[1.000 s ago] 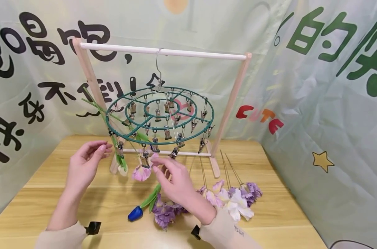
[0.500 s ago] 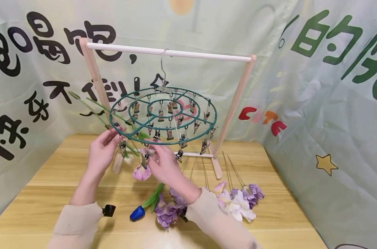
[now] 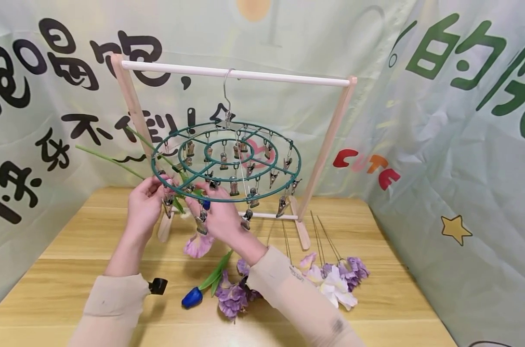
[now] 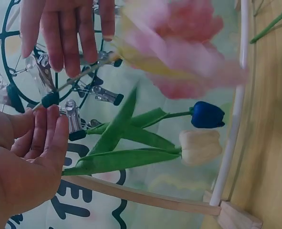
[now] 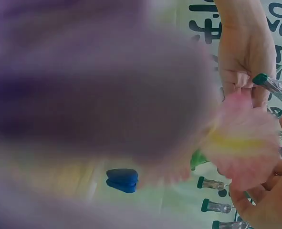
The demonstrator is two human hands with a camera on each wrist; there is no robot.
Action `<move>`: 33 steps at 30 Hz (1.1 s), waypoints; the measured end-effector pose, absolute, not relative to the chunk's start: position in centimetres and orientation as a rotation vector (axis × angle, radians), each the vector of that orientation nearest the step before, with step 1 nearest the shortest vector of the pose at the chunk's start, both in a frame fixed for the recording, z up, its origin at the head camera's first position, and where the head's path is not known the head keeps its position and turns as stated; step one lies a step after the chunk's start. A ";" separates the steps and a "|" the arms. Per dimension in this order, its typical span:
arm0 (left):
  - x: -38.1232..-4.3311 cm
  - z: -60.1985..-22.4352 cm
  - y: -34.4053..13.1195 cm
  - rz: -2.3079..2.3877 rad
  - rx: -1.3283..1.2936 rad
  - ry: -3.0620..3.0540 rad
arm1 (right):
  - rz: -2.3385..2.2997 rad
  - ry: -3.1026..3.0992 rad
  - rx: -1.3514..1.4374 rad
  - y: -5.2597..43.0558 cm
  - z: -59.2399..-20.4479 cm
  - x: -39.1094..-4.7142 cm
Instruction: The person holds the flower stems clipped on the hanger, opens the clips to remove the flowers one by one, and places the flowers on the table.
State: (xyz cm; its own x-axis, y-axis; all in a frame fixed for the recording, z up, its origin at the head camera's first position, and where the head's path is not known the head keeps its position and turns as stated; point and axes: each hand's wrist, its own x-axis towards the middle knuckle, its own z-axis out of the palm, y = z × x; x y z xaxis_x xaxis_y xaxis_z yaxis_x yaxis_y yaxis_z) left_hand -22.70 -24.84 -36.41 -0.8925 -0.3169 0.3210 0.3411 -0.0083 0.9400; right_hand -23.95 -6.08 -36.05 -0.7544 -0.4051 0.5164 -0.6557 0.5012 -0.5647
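A pink artificial flower (image 4: 179, 47) hangs head-down; its thin stem runs up past a metal clip (image 4: 50, 98) on the green round hanger (image 3: 225, 198). My left hand (image 3: 145, 207) pinches that stem close to the clip, with fingers curled. Facing it, my right hand (image 3: 221, 217) reaches under the hanger's front rim. In the left wrist view its fingers (image 4: 71, 43) look straight beside the stem. Near my left hand hang a white tulip (image 4: 200, 149) and a blue tulip (image 4: 207, 114). In the right wrist view, blurred purple petals (image 5: 83, 86) cover much of the scene.
A wooden rack (image 3: 236, 73) holds the hanger, which carries several other clips. On the table (image 3: 63, 270) lie another blue tulip (image 3: 192, 298), purple flowers (image 3: 232, 299) and white flowers (image 3: 336, 286). A printed cloth (image 3: 462, 120) stands behind.
Both hands have moved in to the hanger's left front; the left came to the clip and stem, the right went under the rim. A green stem at left now tilts lower.
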 end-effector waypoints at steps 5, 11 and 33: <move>-22.6 -36.5 -24.6 -1.949 -0.029 -1.834 | 1.062 -2.417 0.900 -6.0 -36.2 -24.2; -22.4 -36.5 -24.5 -1.990 -0.085 -1.823 | 0.943 -2.456 0.891 -5.8 -35.9 -24.5; -22.0 -36.7 -24.7 -1.932 -0.098 -1.962 | 0.691 -2.404 1.130 -4.8 -35.4 -25.4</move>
State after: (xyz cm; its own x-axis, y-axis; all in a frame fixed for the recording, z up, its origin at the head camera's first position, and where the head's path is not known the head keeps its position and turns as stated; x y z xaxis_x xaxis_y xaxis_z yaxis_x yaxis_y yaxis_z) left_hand -22.02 -24.72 -36.67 -0.9238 -0.2154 0.3164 0.3130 0.0508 0.9484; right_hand -25.40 -4.76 -35.37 -0.5963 -0.5961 0.5377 -0.7906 0.5521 -0.2648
